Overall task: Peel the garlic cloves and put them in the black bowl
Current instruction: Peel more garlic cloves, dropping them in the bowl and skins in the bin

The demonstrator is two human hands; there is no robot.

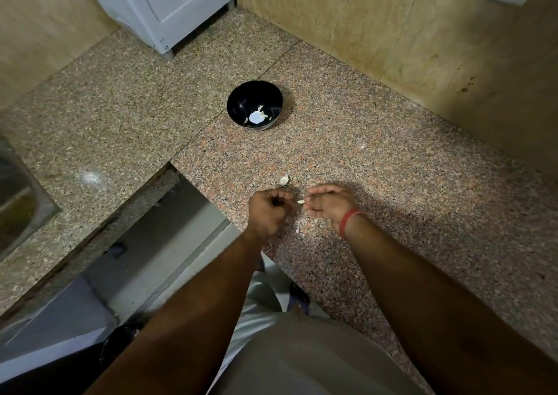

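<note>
Your right hand (327, 203) pinches a garlic clove (300, 201) above the worktop (377, 153) while your left hand (267, 210) is curled, its grip unclear.

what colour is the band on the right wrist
Red, seen in the head view: wrist band.

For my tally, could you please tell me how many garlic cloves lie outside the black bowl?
2: one small pale garlic clove pinched between the left hand and right hand, another lying on the speckled granite counter just beyond them. Hands may hide more.
</note>
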